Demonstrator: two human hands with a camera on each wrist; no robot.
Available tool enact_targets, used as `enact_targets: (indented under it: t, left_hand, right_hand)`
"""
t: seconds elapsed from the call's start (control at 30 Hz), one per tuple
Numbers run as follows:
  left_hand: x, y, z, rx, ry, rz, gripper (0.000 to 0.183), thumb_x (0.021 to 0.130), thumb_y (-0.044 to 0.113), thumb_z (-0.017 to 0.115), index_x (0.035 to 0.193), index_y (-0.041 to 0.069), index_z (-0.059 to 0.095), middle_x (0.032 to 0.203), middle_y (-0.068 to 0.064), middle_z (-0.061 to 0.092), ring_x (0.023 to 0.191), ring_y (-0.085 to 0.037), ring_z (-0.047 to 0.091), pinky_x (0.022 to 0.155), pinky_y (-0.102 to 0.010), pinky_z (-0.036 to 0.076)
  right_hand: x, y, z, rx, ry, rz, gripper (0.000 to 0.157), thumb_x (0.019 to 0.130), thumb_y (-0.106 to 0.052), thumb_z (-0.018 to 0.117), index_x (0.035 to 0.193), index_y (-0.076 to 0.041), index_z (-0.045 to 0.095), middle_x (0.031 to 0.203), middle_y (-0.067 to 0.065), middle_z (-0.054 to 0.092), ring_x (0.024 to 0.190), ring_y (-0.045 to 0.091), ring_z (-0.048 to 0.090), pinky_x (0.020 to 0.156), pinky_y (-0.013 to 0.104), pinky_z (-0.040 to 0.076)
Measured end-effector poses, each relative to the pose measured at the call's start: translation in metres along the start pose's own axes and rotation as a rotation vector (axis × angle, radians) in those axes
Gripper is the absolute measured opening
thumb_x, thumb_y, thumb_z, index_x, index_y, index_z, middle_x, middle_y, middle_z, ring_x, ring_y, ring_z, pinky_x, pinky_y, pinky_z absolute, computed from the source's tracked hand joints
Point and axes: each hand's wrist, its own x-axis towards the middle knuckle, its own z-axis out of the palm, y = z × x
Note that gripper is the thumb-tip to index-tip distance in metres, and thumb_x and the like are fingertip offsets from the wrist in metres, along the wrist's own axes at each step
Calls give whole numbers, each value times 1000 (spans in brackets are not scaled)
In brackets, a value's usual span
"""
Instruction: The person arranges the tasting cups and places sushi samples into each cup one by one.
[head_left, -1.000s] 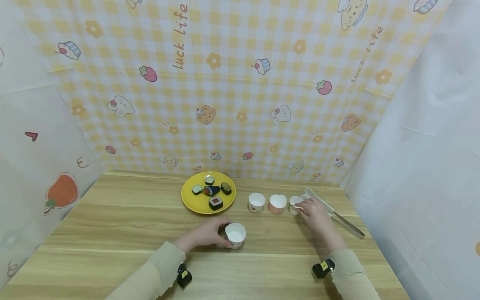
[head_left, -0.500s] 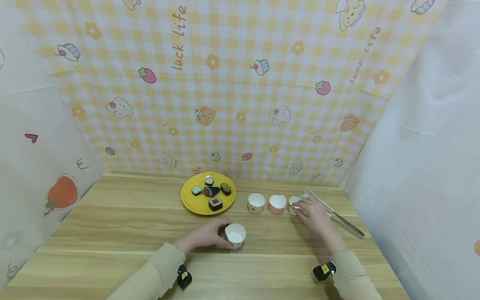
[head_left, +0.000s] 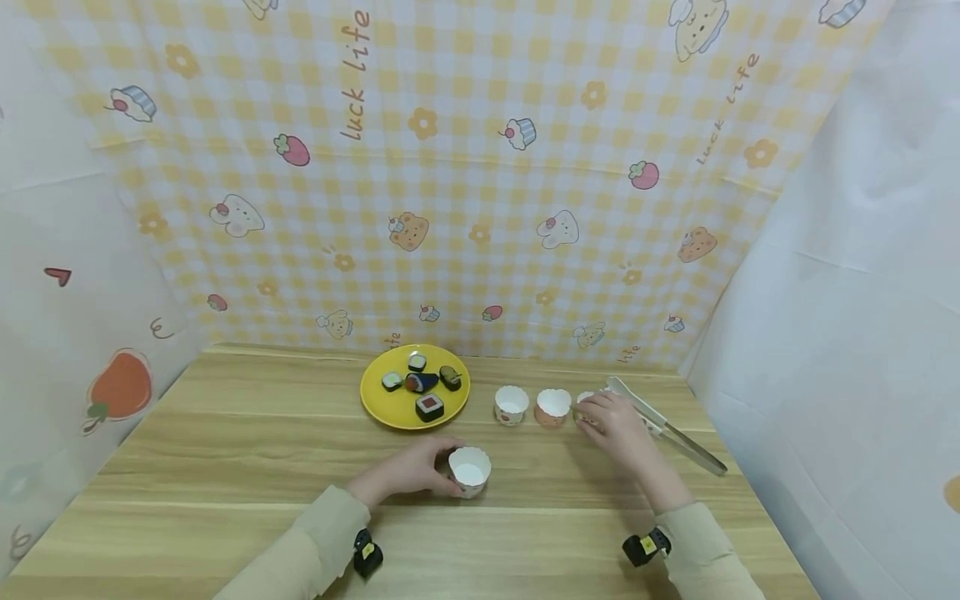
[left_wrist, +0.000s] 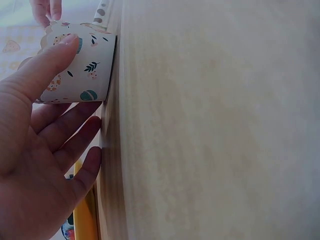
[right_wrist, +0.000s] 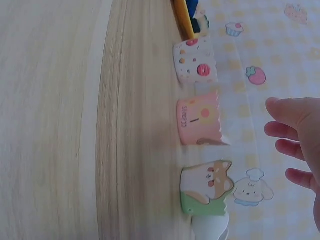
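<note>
My left hand (head_left: 411,468) holds a white paper baking cup (head_left: 470,472), thumb on the near side and fingers behind. In the left wrist view, this cup (left_wrist: 82,65) bears leaf and ball prints and stands on the table. Behind it is a row of smaller cups: a white dotted cup (right_wrist: 195,61), a pink cup (right_wrist: 201,121) and a green cup (right_wrist: 202,192) with a dog print. My right hand (head_left: 618,423) is over the green cup, partly hiding it in the head view. In the right wrist view, this hand (right_wrist: 305,132) is apart from the cups, fingers loosely bent, nothing held.
A yellow plate (head_left: 382,410) with several toy sushi pieces stands behind my left hand. Tongs (head_left: 693,446) lie at the right, partly behind my right hand. A checkered cloth (head_left: 450,183) hangs behind the wooden table (head_left: 225,467), with white cloth at both sides.
My right hand has shifted slightly left and come away from the green cup's rim, now hiding more of that cup. The left hand and its cup stay in place.
</note>
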Motion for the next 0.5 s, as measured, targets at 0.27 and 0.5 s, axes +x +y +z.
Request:
enact_targets:
  t: [0.27,0.5]
  left_hand:
    - [-1,2,-1,12,2,0,61,73,26,85,125,9,59,114,5,61,107,-17,55,97,-39,43]
    - [0,1,-1,15,0,6,60,73,26,85,125,8,59,114,5,61,107,-17,54,97,-39,43]
  right_hand:
    - [7,-14,-1,48,-8,-49,28,73,-10,81,99,-7,73,94,5,70,92,23,60,85,43,50]
    - [10,-27,-1,72,2,-101,31,70,-6,83,99,-7,73,95,4,69,93,24,60,84,44,50]
